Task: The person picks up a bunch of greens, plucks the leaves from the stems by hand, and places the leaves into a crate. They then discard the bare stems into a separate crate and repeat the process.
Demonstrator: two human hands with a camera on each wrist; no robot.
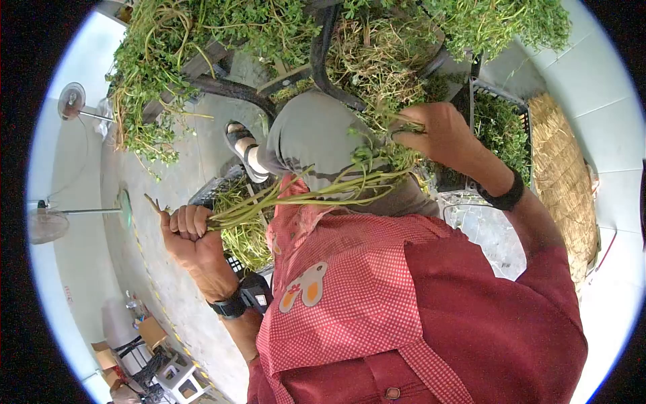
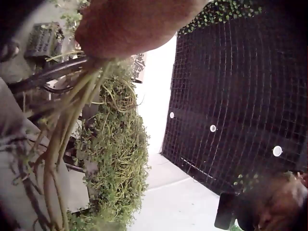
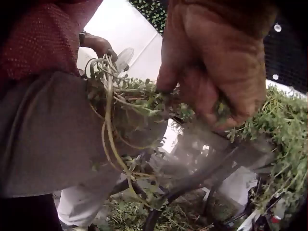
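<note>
My left hand (image 1: 195,236) grips a bundle of long green stems (image 1: 289,200) at their thick ends. The stems stretch across my lap toward the right, where their leafy tops (image 1: 377,158) hang near my other hand. In the head view my right hand (image 1: 437,135) is curled over some leafy sprigs, above my right thigh. The right wrist view shows those fingers (image 3: 202,91) bent round a bit of greenery (image 3: 222,109), with stems trailing left of them. The left wrist view has the stems (image 2: 72,115) coming down out of my left fist (image 2: 134,29).
Heaps of leafy greens (image 1: 256,30) lie on the dark-framed stand ahead. Below my left arm a crate holds cut stems (image 1: 242,246). Another crate of greens (image 1: 501,131) stands at right beside a woven straw bundle (image 1: 562,182). Fans (image 1: 70,101) stand at left.
</note>
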